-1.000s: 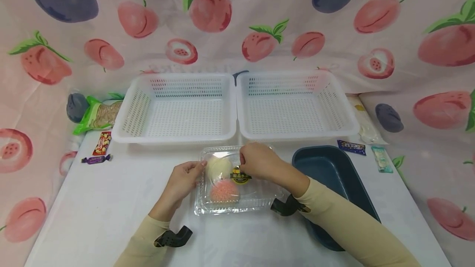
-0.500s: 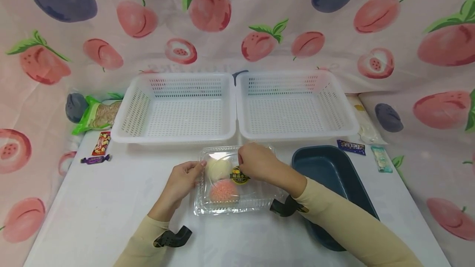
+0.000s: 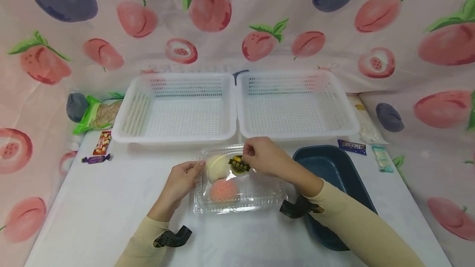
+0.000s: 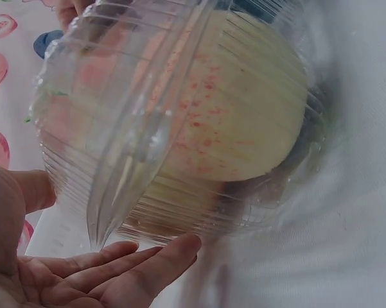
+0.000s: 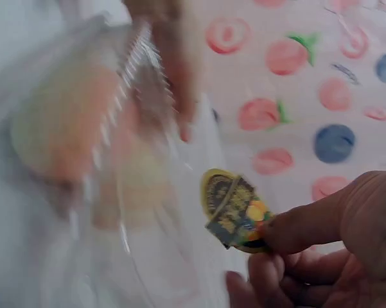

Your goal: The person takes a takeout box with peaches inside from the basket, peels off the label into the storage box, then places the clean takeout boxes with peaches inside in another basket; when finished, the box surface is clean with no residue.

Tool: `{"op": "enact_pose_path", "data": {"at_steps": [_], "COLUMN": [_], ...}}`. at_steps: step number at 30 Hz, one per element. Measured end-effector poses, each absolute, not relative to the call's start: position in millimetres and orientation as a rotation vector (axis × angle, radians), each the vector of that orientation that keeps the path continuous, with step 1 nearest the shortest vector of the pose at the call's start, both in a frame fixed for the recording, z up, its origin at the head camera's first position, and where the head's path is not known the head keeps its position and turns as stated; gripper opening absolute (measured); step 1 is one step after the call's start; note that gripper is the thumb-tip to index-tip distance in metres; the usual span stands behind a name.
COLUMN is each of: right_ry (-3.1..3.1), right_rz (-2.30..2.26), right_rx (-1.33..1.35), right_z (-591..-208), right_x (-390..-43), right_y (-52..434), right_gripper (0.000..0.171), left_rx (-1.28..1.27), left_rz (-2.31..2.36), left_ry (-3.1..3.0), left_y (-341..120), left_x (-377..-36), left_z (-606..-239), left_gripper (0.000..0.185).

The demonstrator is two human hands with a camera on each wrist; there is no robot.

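A clear plastic food box (image 3: 256, 195) stands at the table's middle, holding a pale round piece (image 3: 216, 167) and a pink, rough-topped one (image 3: 224, 190). My left hand (image 3: 184, 180) grips the box's left edge; in the left wrist view the thumb (image 4: 37, 191) is on one side of the rim and the fingers (image 4: 173, 256) on the other. Above the lid, my right hand (image 3: 265, 155) pinches a black and gold sticker (image 5: 234, 208) between thumb and fingertips. That sticker appears lifted off the lid in the right wrist view. Blur hides parts of the box there.
Two white baskets (image 3: 174, 138) (image 3: 297, 135) stand side by side behind the box. A dark blue tray (image 3: 326, 168) lies partly under my right forearm. Snack packets (image 3: 102, 143) (image 3: 351, 146) lie at left and right, with a green-edged bag (image 3: 104, 114) at the left.
The sticker, flat on the lid before, has come up and tilted in my right hand, which has moved slightly up and right. My left hand stays on the box edge.
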State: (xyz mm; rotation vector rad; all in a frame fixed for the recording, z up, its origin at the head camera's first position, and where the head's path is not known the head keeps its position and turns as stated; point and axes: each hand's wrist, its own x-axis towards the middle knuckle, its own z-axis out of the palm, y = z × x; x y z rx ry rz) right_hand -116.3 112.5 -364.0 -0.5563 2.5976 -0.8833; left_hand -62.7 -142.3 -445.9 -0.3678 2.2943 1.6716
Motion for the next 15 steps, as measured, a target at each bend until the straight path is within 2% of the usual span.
{"op": "enact_pose_path", "data": {"at_steps": [4, 15], "right_ry": [2.608, 2.628], "right_rz": [-1.02, -1.033], "right_rx": [-0.481, -0.451], "right_z": [-356.1, -354.4], "right_x": [-120.8, -119.4], "right_y": [126.0, 140.1], "right_gripper": [0.009, 0.008], "left_rx": [-0.388, -0.382], "left_rz": [1.672, 1.657], "left_ry": [2.289, 2.312], "left_y": [-144.6, -140.3], "left_x": [-62.3, -62.6], "left_z": [-446.5, -443.6], "left_gripper": [0.047, 0.045]}}
